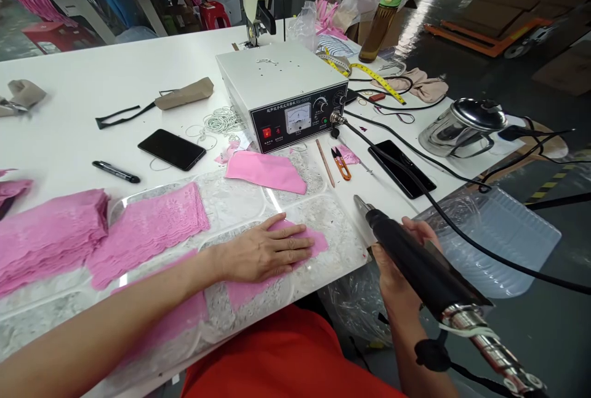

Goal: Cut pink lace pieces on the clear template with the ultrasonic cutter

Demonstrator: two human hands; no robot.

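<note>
A pink fabric piece (318, 243), partly covered, lies flat on a marbled mat (344, 235); the black ultrasonic handpiece (415, 262) slants beside the counter (60, 139), its metal tip (362, 205) seemingly just above it.

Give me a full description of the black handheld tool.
The handheld tool has a thick, black, roughly cylindrical body, a tapered silver tip that looks like metal, and shiny silver-coloured fittings at the rear, wrapped with a pale band. It lies at a slant, tip pointing forward and left over the white table, near the edge. The right hand grips the body. Whether the tip touches the tabletop is unclear.
</note>
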